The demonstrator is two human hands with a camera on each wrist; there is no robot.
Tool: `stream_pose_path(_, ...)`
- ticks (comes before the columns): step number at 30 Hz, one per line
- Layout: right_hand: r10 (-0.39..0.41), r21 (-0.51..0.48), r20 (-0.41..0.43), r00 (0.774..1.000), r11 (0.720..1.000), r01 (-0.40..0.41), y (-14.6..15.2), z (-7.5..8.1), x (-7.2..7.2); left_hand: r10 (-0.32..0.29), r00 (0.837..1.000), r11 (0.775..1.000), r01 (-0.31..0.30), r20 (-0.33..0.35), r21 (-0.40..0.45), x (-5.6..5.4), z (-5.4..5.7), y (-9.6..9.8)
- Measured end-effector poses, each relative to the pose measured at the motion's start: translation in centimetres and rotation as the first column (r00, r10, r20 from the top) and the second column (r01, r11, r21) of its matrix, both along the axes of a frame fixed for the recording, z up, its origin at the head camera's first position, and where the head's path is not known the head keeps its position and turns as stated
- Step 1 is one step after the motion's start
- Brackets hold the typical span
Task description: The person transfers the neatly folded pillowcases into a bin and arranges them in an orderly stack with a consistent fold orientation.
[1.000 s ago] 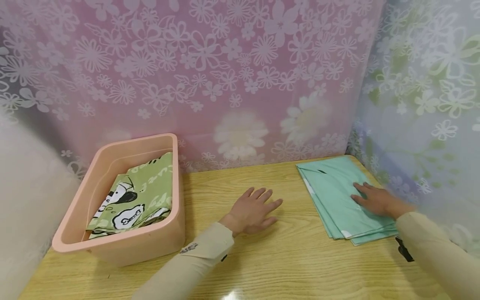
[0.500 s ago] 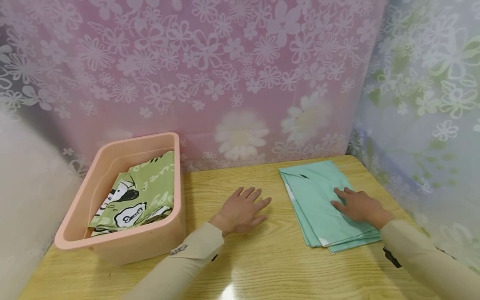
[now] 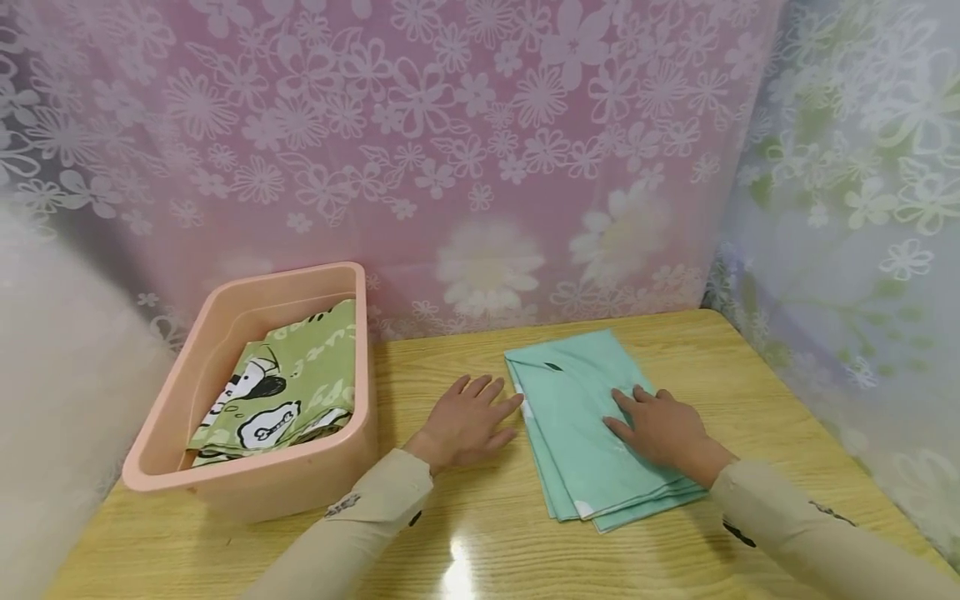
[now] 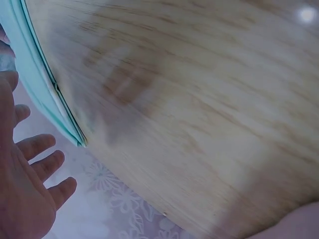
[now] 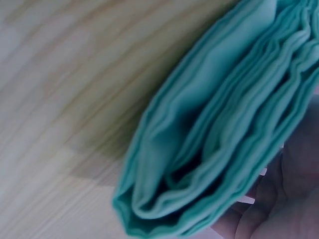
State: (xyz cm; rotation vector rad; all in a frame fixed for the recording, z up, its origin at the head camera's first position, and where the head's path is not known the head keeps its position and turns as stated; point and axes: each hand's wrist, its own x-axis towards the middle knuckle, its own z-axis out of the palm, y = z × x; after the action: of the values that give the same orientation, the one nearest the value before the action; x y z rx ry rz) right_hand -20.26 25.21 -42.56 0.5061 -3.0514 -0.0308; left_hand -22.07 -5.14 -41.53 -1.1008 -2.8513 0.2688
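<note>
A folded mint-green cloth (image 3: 570, 417) lies flat on the wooden table, right of the middle in the head view. My right hand (image 3: 663, 433) rests on its right half with the fingers spread. Seen from the right wrist, the folded edge of the cloth (image 5: 214, 124) shows many stacked layers, the palm beside it. My left hand (image 3: 465, 421) hovers spread just left of the cloth, fingertips close to its left edge. In the left wrist view the left hand (image 4: 30, 169) has its fingers stretched apart and holds nothing.
A pink plastic bin (image 3: 292, 479) stands on the left of the table (image 3: 480, 533), holding a folded green cartoon-print cloth (image 3: 307, 375). A pink flowered curtain (image 3: 420, 167) hangs behind the table, and a pale flowered one (image 3: 862, 250) on the right.
The mint-green cloth has slid left across the table under my right hand, from near the right edge toward the middle. My left hand has shifted slightly left, still spread.
</note>
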Motion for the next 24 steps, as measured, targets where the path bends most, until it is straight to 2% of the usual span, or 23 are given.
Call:
stream_pose_path(5, 0.029, -0.003, -0.081, 0.996, 1.000, -0.029, -2.2, -0.1, 0.7, 0.011, 1.000, 1.000, -0.010, -0.026, 0.023, 0.1, -0.3, -0.9)
stream_pose_path(14, 0.013, 0.035, -0.067, 0.998, 0.999, -0.010, -5.1, -0.3, 1.0, 0.023, 0.998, 0.999, -0.020, -0.050, 0.046, 0.3, -0.7, -2.5)
stream_pose_path(16, 0.003, 0.034, -0.043, 0.999, 0.999, -0.002, -5.4, -0.2, 1.0, 0.037, 0.999, 0.997, -0.035, -0.027, 0.069, 0.4, -0.7, -2.8)
stream_pose_path(19, -0.009, -0.013, 0.042, 0.999, 1.000, 0.009, -5.1, 0.3, 0.8, 0.079, 0.995, 0.982, -0.089, 0.068, 0.167, 0.6, -0.9, -3.2)
stream_pose_path(20, -0.010, -0.054, 0.079, 0.997, 0.998, 0.015, -4.9, 0.7, 0.7, 0.098, 0.987, 0.967, -0.124, 0.125, 0.223, 0.7, -1.0, -3.4)
stream_pose_path(21, -0.011, -0.099, 0.121, 0.993, 0.995, 0.024, -4.5, 1.0, 0.5, 0.112, 0.974, 0.942, -0.167, 0.197, 0.290, 0.8, -1.0, -3.5)
stream_pose_path(22, -0.009, -0.155, 0.157, 0.988, 0.987, 0.033, -4.1, 1.4, 0.3, 0.122, 0.953, 0.902, -0.224, 0.278, 0.370, 0.9, -1.0, -3.6)
stream_pose_path(23, 0.003, -0.216, 0.188, 0.982, 0.976, 0.038, -3.6, 1.8, 0.0, 0.120, 0.921, 0.842, -0.292, 0.370, 0.453, 1.0, -0.9, -3.6)
stream_pose_path(24, 0.019, -0.283, 0.221, 0.975, 0.958, 0.046, -3.1, 2.2, -0.3, 0.103, 0.881, 0.765, -0.367, 0.462, 0.529, 1.1, -0.8, -3.7)
